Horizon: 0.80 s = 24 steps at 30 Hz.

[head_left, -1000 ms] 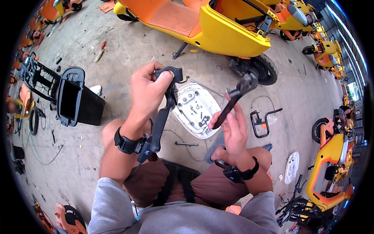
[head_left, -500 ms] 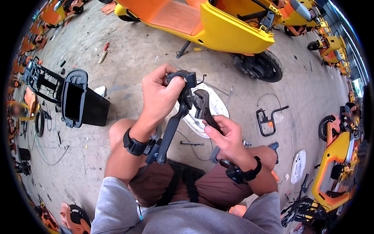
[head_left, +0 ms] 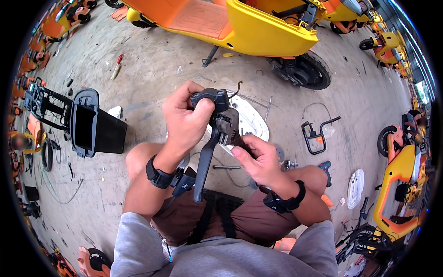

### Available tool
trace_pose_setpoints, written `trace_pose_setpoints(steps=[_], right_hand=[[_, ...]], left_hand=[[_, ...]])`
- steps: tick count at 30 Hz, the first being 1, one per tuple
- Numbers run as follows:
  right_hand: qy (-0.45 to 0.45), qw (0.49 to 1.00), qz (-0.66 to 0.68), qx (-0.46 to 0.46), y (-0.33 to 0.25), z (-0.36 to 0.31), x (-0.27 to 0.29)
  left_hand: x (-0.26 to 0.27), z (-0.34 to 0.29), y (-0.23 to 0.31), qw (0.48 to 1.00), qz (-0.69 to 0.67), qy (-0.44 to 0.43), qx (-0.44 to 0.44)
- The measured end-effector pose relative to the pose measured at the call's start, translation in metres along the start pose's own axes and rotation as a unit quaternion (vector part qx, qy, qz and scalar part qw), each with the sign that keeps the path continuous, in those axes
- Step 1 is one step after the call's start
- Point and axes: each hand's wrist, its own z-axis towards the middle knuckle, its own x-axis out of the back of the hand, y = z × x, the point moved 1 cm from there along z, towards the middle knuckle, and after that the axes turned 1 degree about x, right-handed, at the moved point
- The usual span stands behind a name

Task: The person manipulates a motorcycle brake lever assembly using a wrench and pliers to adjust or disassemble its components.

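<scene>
My left hand [head_left: 185, 121] is closed round the clamp end of a black brake lever [head_left: 205, 164], thumb on top, with the long blade hanging toward my lap. A thin bent wire sticks up from the clamp. In my right hand [head_left: 258, 160] is a dark adjustable wrench [head_left: 228, 125], its handle partly covered by my fingers. The jaws sit right against the lever's pivot; whether they grip anything there I cannot tell. Behind the hands lies a white oval panel [head_left: 253, 121] on the floor, with small parts on it.
A yellow and orange scooter [head_left: 272, 34] stands ahead on its kickstand. To the left is a black box-shaped part [head_left: 110, 131]. A bent black tube frame [head_left: 314, 138] and a white panel [head_left: 355, 189] lie right. A metal rod [head_left: 226, 167] rests between my feet.
The wrench has turned and shifted left, its jaws now up against the lever's pivot. My right hand has moved left with it. The lever hangs slightly more upright.
</scene>
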Motion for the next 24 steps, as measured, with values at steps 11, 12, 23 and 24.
trace_pose_setpoints(steps=[11, 12, 23, 24], right_hand=[[-0.091, 0.987, 0.08, -0.104, -0.002, -0.003, -0.002], [-0.083, 0.989, 0.075, -0.098, -0.003, -0.003, -0.004], [0.004, 0.981, -0.15, 0.121, -0.005, 0.003, 0.006], [0.014, 0.977, -0.155, 0.147, -0.002, 0.004, 0.008]], left_hand=[[0.003, -0.007, -0.006, 0.98, 0.086, 0.062, -0.169], [0.004, -0.007, -0.007, 0.978, 0.091, 0.062, -0.179], [0.001, 0.0, -0.014, 0.997, -0.05, -0.027, 0.047], [0.001, 0.001, -0.014, 0.995, -0.059, -0.037, 0.071]])
